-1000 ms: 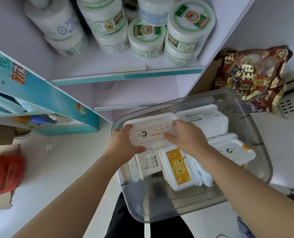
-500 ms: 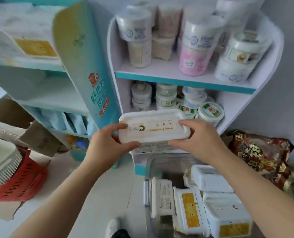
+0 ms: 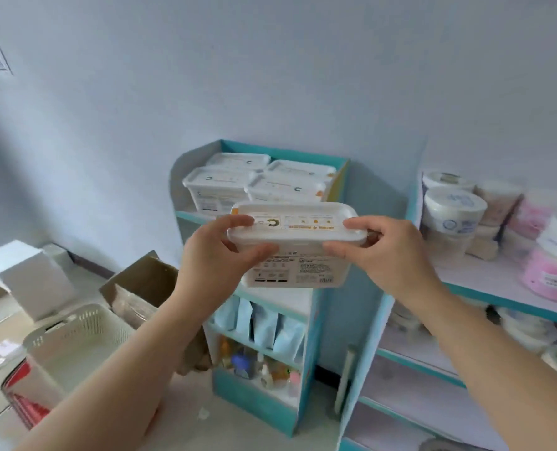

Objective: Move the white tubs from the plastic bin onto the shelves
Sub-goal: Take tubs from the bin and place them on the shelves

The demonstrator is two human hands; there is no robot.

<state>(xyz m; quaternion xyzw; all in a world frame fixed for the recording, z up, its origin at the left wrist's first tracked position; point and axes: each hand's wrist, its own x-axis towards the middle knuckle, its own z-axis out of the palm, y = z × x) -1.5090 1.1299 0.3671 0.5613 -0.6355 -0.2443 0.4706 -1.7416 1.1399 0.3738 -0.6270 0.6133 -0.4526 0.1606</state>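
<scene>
Two hands on one tub, held in the air with lid up and nearly level, printed side wall facing the camera. Left hand curled round the left end: forefinger over the lid edge, thumb pressed under the rim on the near side. Right hand curled round the right end the same way, fingers on the lid rim, thumb beneath it. Bare forearms reaching up from the bottom corners.

Tub clear of every surface, just in front of the narrow teal rack and covering part of its second level. Four more tubs on the rack's top shelf, two rows of two, close together, lids on. Lower in the rack, blue pouches standing in a row, then small bottles on the level beneath.

To the right, a wider shelf unit with white round jars stacked at its left end and a pink jar nearer the front edge. To the left on the floor, a cream basket, an open carton behind it, a white box further back near the pale blue wall.
</scene>
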